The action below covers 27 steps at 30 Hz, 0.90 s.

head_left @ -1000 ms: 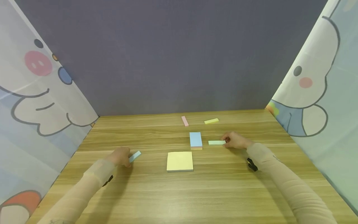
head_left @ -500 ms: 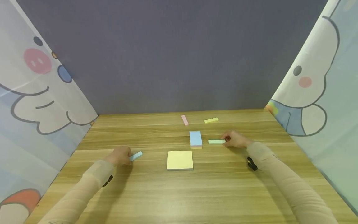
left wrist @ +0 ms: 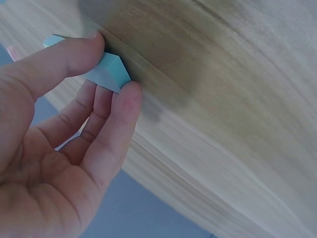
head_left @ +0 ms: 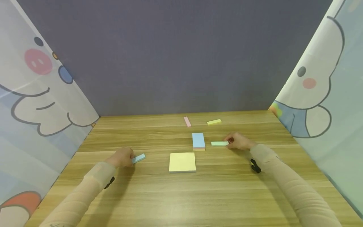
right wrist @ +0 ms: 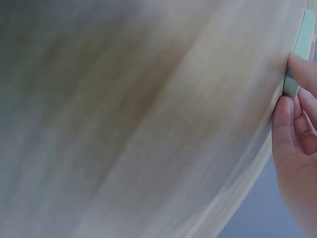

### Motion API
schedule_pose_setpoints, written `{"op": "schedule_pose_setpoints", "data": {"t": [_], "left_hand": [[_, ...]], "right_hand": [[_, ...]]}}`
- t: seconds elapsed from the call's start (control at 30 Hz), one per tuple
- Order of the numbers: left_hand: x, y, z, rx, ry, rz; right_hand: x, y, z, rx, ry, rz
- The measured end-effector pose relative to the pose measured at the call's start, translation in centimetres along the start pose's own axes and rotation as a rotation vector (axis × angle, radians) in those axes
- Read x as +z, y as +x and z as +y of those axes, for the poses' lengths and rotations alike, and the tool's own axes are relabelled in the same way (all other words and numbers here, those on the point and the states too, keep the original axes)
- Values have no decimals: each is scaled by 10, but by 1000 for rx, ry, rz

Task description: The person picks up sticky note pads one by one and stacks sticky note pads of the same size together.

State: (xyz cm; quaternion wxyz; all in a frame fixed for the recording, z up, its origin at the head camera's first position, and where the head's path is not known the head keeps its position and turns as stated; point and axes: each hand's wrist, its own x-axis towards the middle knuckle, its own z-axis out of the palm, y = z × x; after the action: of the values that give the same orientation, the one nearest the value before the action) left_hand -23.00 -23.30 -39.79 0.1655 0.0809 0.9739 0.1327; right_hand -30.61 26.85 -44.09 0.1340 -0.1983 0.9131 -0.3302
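My left hand (head_left: pixel 122 157) pinches the near end of a narrow blue sticky-note pad (head_left: pixel 138 158) at the left of the table. In the left wrist view, thumb and fingers hold that blue pad (left wrist: pixel 110 72) from its two sides. Over on the right, my right hand (head_left: pixel 239 141) pinches the right end of a narrow light green sticky-note pad (head_left: pixel 219 143), which lies level on the wood. The right wrist view has the green pad (right wrist: pixel 304 37) at its right edge, between thumb and fingers. Between the hands lies a square yellow sticky-note pad (head_left: pixel 182 162).
Behind the yellow square sits a blue-topped block of notes (head_left: pixel 198 141), just left of the green pad. Farther back lie a narrow pink pad (head_left: pixel 187 121) and a narrow yellow pad (head_left: pixel 214 122). A dark panel (head_left: pixel 181 56) borders the table's (head_left: pixel 181 198) back; printed cloths flank both sides.
The blue pad in my left hand has swung slightly, its free end shifting right and pointing less steeply away. My right hand and the green pad stay in place.
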Motion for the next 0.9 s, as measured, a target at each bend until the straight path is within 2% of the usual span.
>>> {"op": "schedule_pose_setpoints", "data": {"t": [0.2, 0.53, 0.77, 0.9], "left_hand": [[-4, 3, 5, 21, 10, -8], [-11, 13, 18, 107, 70, 51], [-16, 17, 32, 122, 94, 58], [-20, 20, 43, 151, 103, 62]], "right_hand": [[0, 0, 1, -18, -7, 9], [2, 0, 3, -44, -20, 23], [3, 0, 1, -27, -13, 27], [2, 0, 1, -7, 6, 21]]}}
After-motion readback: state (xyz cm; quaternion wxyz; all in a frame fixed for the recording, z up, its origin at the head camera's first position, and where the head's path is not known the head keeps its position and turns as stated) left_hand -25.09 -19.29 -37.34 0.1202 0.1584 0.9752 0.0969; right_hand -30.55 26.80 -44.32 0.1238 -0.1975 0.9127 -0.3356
